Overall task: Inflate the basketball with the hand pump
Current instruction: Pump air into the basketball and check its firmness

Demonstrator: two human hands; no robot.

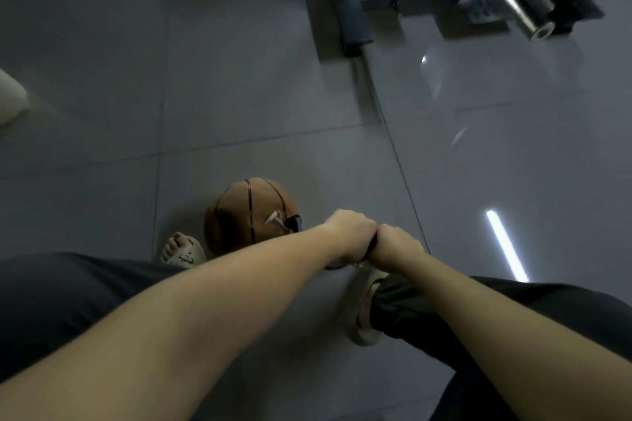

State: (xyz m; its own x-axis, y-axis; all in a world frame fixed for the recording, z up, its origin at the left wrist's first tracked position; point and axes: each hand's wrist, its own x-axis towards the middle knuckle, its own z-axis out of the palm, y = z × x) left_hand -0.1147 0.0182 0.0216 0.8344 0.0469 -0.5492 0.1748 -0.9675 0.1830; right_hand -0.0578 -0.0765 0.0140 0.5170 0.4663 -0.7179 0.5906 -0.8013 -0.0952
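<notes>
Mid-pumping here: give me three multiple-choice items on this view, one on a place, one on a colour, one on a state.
1. Where does the basketball lie?
A. on the floor beside a sandalled foot
B. on a bench
C. on a lap

2. What colour is it?
A. blue
B. brown
C. white

3. What are the hands doing?
A. hanging open
B. lifting the ball
C. both gripping the pump handle

Answers:
1 A: it rests on the floor by the foot.
2 B: it is brown with dark seams.
3 C: the left hand and right hand curl round the handle side by side.
</notes>
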